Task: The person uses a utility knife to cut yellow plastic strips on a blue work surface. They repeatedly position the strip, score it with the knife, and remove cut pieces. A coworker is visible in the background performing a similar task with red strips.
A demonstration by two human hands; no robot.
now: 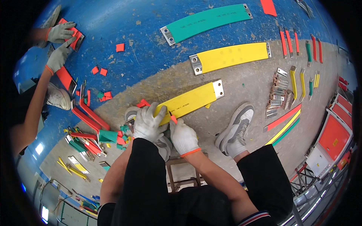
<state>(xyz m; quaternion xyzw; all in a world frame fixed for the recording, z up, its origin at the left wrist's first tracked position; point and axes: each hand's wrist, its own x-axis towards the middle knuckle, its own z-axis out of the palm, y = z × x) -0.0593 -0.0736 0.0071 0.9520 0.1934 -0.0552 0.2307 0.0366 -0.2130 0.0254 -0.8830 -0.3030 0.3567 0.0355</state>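
Note:
A flat metal busbar in a yellow sleeve (192, 101) lies slanted in front of me, its bare drilled metal end at the far right. My left hand (148, 123), in a white knit glove, is closed over the near left end of this busbar and covers it. My right hand (184, 138), gloved too, grips a knife with a red-orange handle (174, 119). The knife's dark tip touches the yellow sleeve or hovers just over it; I cannot tell which. Red sleeve scraps (143, 103) lie just beyond my left hand.
Beyond lie another yellow-sleeved busbar (233, 58) and a green one (207, 23). Bare metal pieces (278, 90) are stacked at right. Red and green bars (88, 116) and offcuts crowd the left. At far left, a co-worker's gloved hands (58, 58) hold a red-sleeved piece.

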